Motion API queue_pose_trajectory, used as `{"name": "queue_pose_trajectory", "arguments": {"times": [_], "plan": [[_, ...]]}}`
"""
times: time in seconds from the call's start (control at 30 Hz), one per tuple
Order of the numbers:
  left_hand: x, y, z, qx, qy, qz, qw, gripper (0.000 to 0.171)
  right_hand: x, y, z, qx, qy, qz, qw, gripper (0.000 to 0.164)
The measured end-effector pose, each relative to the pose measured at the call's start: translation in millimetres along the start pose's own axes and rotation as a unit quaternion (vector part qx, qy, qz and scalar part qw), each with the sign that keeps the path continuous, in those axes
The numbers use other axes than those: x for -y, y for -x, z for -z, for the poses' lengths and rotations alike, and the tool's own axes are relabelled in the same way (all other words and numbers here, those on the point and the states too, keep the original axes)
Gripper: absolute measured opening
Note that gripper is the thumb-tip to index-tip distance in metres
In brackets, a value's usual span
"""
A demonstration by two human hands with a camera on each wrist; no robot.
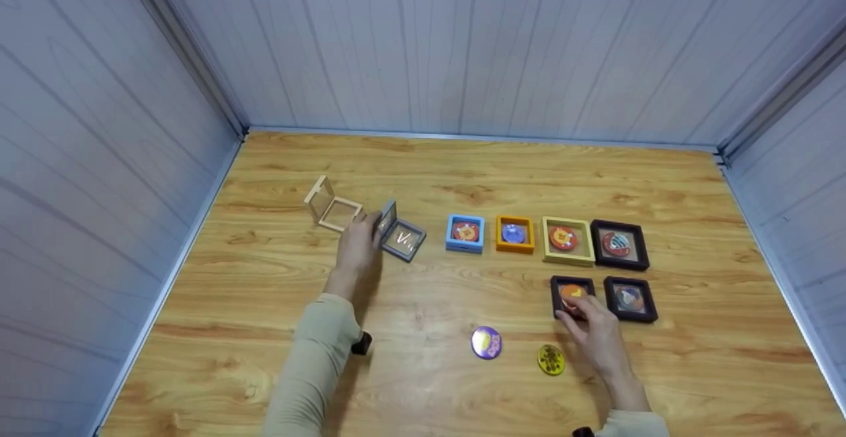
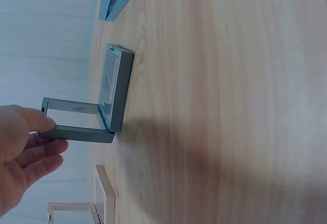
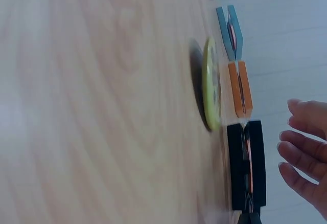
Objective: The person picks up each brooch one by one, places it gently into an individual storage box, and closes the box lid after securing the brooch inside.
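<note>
My left hand [image 1: 357,244] pinches the raised lid of a grey display case [image 1: 404,239] between thumb and fingers; the left wrist view shows the thumb on the lid's edge. The case stands open on the table, its base flat and clear film inside. Just left of that hand is an open beige display case [image 1: 341,213]. Over a small black display case [image 1: 554,287] holding an orange badge [image 1: 572,291], my right hand [image 1: 600,334] hovers with fingers apart and loosely bent, nothing between them. A yellow badge [image 1: 550,359] and a purple badge [image 1: 486,342] lie nearby.
Closed cases with badges stand in a row: blue [image 1: 465,248], orange [image 1: 515,248], yellow [image 1: 568,259] and black [image 1: 621,264]. Another black case [image 1: 631,317] sits below them at the right. Pale panel walls [image 1: 436,47] enclose the wooden table [image 1: 423,172].
</note>
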State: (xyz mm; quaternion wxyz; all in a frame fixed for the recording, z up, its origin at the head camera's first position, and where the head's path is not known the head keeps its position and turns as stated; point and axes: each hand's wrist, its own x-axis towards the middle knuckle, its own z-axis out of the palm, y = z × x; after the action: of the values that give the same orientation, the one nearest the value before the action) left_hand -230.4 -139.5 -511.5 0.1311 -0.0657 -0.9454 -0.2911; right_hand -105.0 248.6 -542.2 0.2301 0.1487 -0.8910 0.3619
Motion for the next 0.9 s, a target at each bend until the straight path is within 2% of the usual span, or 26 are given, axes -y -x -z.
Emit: {"name": "queue_pose_trajectory", "arguments": {"times": [0.13, 0.3, 0.57, 0.8, 0.9], "plan": [[-3.1, 6.8, -0.8, -0.005, 0.011, -0.006, 0.9999, 0.031, 5.7, 0.3, -7.0, 0.023, -0.02, 0.019, 0.999, 0.026], [-7.9, 16.1, -3.5, -0.019, 0.023, -0.011, 0.9995, 0.029, 11.8, 0.0, -14.4, 0.048, -0.02, 0.046, 0.998, 0.026], [-14.2, 29.8, -4.3, -0.019, 0.058, -0.005, 0.9981, 0.03, 24.6, 0.9, -23.0, 0.111, -0.031, 0.029, 0.993, 0.029], [-18.7, 42.5, -6.1, -0.029, 0.076, -0.012, 0.9966, 0.03, 31.0, 2.3, -32.6, 0.142, -0.017, 0.065, 0.988, 0.036], [-21.4, 47.5, -6.9, -0.032, 0.085, -0.014, 0.9958, 0.03, 34.1, 2.2, -36.0, 0.162, -0.008, 0.066, 0.985, 0.039]]}}
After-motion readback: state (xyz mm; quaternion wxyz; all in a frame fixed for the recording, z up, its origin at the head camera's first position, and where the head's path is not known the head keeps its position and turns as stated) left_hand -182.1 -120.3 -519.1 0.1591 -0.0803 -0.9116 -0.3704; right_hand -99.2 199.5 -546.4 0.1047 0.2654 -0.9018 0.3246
